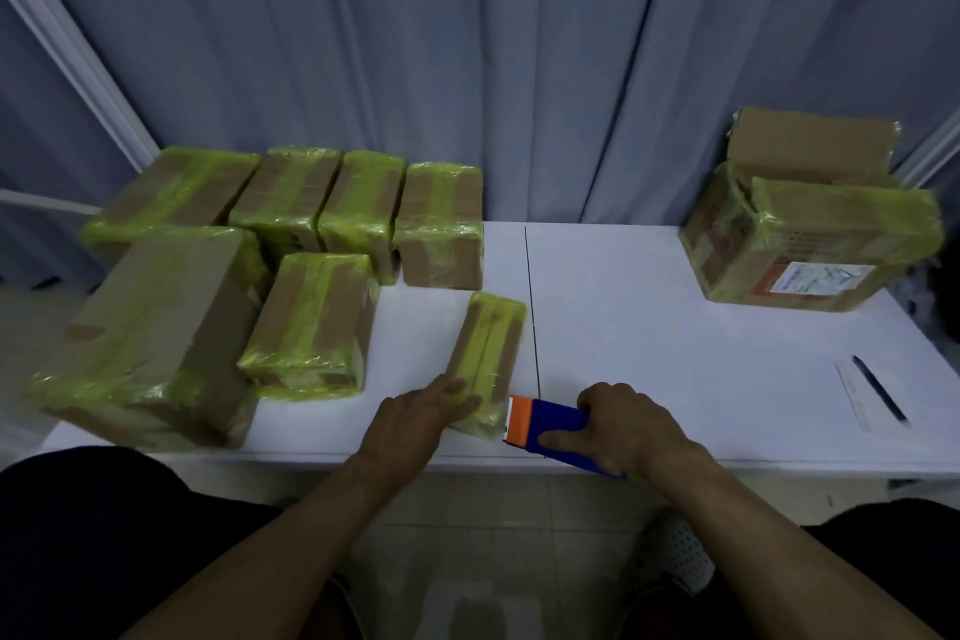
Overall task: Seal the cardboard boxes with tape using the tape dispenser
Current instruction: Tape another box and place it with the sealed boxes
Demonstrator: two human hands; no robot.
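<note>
A small narrow cardboard box (491, 353) wrapped in yellow-green tape lies near the front edge of the white table (649, 327). My left hand (415, 418) rests flat on its near left end, fingers straight. My right hand (623, 426) grips a blue tape dispenser (553, 426) with an orange front end, which sits against the box's near right corner.
Several taped cardboard boxes (311, 322) crowd the left half of the table, the nearest one large (150, 333). A bigger open box (800, 234) stands at the back right. A ruler and a pen (878, 392) lie at the right edge. A grey curtain hangs behind.
</note>
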